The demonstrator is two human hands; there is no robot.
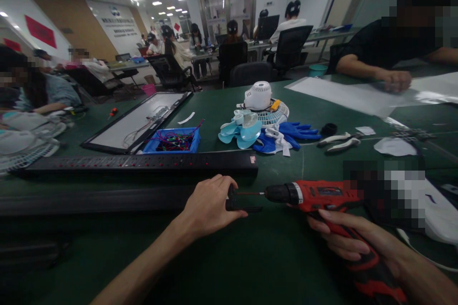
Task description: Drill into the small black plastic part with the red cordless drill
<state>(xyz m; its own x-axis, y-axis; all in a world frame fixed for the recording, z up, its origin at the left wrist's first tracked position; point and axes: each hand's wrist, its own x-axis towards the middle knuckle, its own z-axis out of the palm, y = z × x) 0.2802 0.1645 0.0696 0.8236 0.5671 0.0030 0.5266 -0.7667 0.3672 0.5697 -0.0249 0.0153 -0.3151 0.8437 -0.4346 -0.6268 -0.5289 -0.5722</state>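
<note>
My right hand (348,238) is wrapped round the handle of a red and black cordless drill (322,195). The drill points left, and its long thin bit (250,193) reaches the end of a long black bar (143,200) lying on the table. My left hand (211,200) grips that end of the bar, thumb below and fingers over the top. Exactly where the bit tip touches is hidden by my fingers. Just behind lies a black power strip (161,164) with a row of sockets and small red lights.
Behind the strip sit a blue bin (171,141) of wires and a framed panel (139,121). Light-blue fan blades (240,129), a white fan (258,96), blue gloves (298,131) and pliers (339,142) lie further right. A co-worker's hand (395,80) rests on white sheeting.
</note>
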